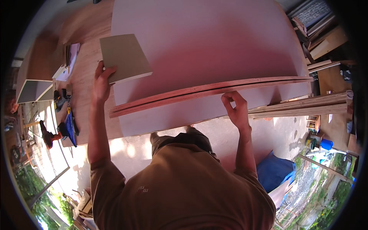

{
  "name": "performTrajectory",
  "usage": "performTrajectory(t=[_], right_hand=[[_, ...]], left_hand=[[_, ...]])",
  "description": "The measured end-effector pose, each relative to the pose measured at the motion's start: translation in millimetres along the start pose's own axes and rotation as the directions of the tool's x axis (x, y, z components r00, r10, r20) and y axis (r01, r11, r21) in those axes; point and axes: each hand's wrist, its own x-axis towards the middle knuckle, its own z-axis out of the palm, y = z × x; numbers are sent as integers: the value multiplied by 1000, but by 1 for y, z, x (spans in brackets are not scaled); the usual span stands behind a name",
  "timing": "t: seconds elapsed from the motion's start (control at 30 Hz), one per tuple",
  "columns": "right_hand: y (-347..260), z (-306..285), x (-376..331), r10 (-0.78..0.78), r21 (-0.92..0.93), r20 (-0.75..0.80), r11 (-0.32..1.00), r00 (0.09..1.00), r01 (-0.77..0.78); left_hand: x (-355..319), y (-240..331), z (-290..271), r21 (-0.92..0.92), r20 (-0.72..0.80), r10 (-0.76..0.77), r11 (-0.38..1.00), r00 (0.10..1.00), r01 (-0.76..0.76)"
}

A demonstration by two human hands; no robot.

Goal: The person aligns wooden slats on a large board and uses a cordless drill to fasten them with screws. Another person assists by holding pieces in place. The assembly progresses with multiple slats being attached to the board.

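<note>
A stack of long thin plywood strips (214, 90) lies on edge across a large pale laminated board (199, 42). My right hand (235, 109) pinches the lower edge of the strips near their middle. My left hand (101, 82) grips the near corner of a small grey-green square panel (124, 57) that rests on the board's left side. Both forearms reach up from my brown shirt at the bottom of the view.
A wooden workbench (82, 88) shows left of the board, with papers (69, 61), a blue tool (71, 128) and an orange drill (48, 136). Timber planks (303, 107) lie at right, a blue tarp (274, 170) below them. Framed panels lean at top right.
</note>
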Motion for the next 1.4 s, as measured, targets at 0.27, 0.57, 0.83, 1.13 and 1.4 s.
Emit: performTrajectory(t=[0.27, 0.57, 0.83, 1.13, 1.4], right_hand=[[9, -27, 63, -419, -150, 150, 886, 895, 440], [29, -2, 92, -382, -78, 323, 901, 866, 427], [28, 7, 90, -313, -32, 327, 939, 892, 342], [14, 2, 101, -208, -81, 466, 958, 860, 276], [-3, 17, 107, -106, -117, 503, 975, 858, 188]], left_hand=[[-2, -8, 190, 845, -20, 210, 526, 978, -95], [-6, -53, 268, 896, 69, 198, 418, 978, -148], [-4, -53, 262, 872, 122, -94, 486, 988, -61], [23, -41, 247, 832, 116, -518, 517, 847, 202], [54, -52, 250, 865, 210, -217, 497, 953, -77]])
